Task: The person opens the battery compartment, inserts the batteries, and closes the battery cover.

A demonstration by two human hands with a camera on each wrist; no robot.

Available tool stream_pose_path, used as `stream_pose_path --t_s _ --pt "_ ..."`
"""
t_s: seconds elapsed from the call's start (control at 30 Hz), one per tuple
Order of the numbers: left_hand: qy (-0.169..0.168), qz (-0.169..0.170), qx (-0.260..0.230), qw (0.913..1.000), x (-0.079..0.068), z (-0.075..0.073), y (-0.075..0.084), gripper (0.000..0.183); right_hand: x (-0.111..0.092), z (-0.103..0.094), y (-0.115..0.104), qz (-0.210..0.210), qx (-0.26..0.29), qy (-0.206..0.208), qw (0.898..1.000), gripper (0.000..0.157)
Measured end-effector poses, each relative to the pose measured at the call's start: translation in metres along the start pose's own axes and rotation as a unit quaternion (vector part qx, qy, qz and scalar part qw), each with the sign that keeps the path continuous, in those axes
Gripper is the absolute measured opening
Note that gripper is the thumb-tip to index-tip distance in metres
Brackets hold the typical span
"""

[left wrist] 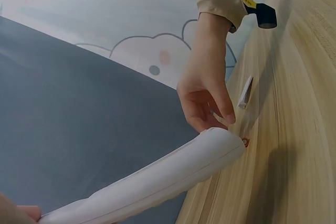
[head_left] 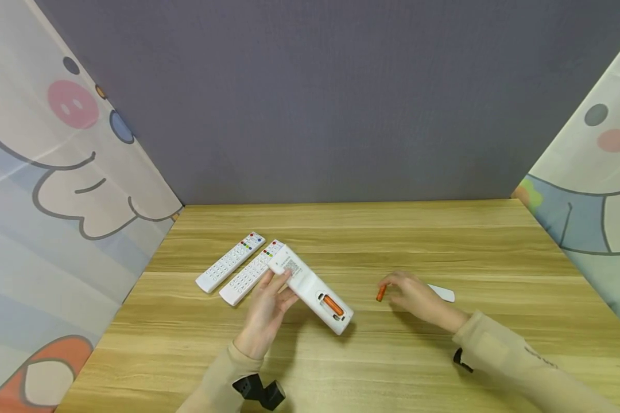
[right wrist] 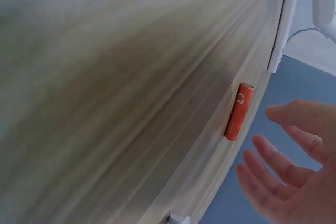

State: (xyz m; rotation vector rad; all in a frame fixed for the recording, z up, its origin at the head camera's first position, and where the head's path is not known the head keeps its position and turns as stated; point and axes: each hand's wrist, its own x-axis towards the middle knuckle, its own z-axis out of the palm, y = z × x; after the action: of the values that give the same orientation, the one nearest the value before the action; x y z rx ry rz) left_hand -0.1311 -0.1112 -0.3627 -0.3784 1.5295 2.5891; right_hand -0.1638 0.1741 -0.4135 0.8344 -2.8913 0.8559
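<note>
My left hand (head_left: 264,317) grips a white remote control (head_left: 306,282) by its side, back face up. Its battery compartment is uncovered, with one orange battery (head_left: 333,305) lying in it and a vacant slot beside it. A second orange battery (right wrist: 239,112) lies on the wooden table. Just above and beside that one is my right hand (right wrist: 294,161), its fingers loosely spread and apart from the battery in the right wrist view. In the left wrist view, the raised remote (left wrist: 152,179) hides most of the loose battery (left wrist: 245,142).
Two white remotes, one farther left (head_left: 230,263) and one nearer (head_left: 252,273), lie buttons up left of the held remote. A small white cover (head_left: 441,293) lies behind my right hand. A grey panel (head_left: 330,103) rises along the table's back edge, with printed cloth at both sides.
</note>
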Motion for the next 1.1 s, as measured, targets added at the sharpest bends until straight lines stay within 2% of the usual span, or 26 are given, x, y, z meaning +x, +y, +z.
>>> stream_pose_path --t_s 0.23,0.6,0.9,1.1 --pt "0.014 -0.005 0.0 0.9999 0.002 0.0 0.001 0.039 0.003 0.003 0.003 -0.024 -0.05 -0.015 0.998 0.025" --pt "0.017 -0.018 0.003 0.9997 0.005 -0.001 0.002 0.041 0.007 0.009 0.011 -0.106 -0.08 -0.007 0.991 0.021" --pt "0.002 -0.02 0.009 0.9998 0.007 -0.004 0.003 0.043 0.008 0.011 0.013 -0.13 -0.102 -0.005 0.986 0.021" --pt "-0.007 -0.017 0.016 0.9997 0.011 -0.005 0.004 0.041 0.007 0.012 0.015 -0.138 -0.112 -0.018 0.984 0.022"
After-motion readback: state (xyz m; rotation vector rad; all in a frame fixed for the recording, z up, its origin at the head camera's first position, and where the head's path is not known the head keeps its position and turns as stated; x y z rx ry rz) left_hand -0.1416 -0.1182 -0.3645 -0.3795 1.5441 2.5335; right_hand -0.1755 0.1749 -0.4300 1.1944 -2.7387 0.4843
